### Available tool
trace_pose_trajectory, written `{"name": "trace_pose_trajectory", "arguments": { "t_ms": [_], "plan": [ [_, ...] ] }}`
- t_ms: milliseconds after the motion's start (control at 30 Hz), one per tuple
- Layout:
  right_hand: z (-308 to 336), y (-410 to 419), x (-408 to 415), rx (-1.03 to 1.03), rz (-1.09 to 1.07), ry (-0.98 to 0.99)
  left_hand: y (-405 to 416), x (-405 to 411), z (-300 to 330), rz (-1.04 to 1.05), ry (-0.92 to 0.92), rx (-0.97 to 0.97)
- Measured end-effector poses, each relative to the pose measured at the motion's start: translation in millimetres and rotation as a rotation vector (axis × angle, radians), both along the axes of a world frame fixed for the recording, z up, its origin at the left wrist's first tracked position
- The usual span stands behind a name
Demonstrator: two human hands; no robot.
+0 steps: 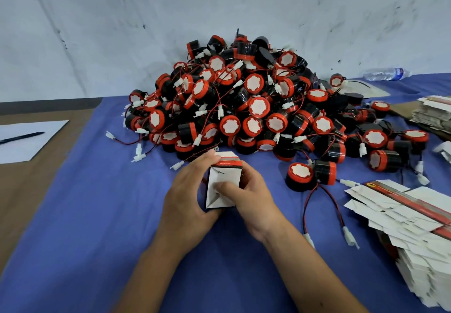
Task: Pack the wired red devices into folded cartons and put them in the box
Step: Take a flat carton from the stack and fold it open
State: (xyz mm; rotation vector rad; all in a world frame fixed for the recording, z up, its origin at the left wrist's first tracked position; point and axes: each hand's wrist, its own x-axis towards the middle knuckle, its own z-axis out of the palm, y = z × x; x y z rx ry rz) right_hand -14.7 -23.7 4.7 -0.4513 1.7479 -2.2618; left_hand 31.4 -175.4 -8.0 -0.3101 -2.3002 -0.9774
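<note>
A small white carton (pixel 223 181) with a red and black band is held over the blue cloth in front of me. My left hand (pixel 188 198) grips its left side, fingers curled over the top edge. My right hand (pixel 246 190) holds the right side, and its thumb presses on the white folded flaps facing me. Behind the carton rises a big heap of red and black round devices (pixel 244 98) with red-black wires and white plugs. One device (pixel 310 175) lies apart at the right, its wires trailing toward me. The box is not in view.
A stack of flat unfolded cartons (pixel 415 220) lies at the right edge, another flat stack (pixel 432 112) further back. A clear water bottle (pixel 388 73) lies at the back right. A white paper sheet (pixel 26 139) with a black pen (pixel 22 137) is on the left.
</note>
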Motion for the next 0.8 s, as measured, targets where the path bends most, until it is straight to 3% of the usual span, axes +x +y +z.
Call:
{"name": "trace_pose_trajectory", "arguments": {
  "t_ms": [200,367,533,700,800],
  "plan": [
    [-5.5,-2.0,-1.5,0.028,-0.033,0.007,3.3,0.2,-1.2,0.008,0.005,-0.004],
    [-1.1,9.6,-7.5,-0.073,0.127,0.002,-0.1,2.1,4.7,0.019,-0.008,0.072],
    [-0.4,12.7,-9.2,-0.081,0.071,0.038,1.7,3.0,7.4,0.000,0.016,0.046],
    [-3.2,8.8,-7.1,0.016,0.012,0.073,3.9,2.6,1.4,0.015,-0.011,0.056],
    [-1.2,13.9,-9.9,0.041,0.127,0.092,-0.2,1.0,-1.8,-0.006,-0.037,0.047]
  ]
}}
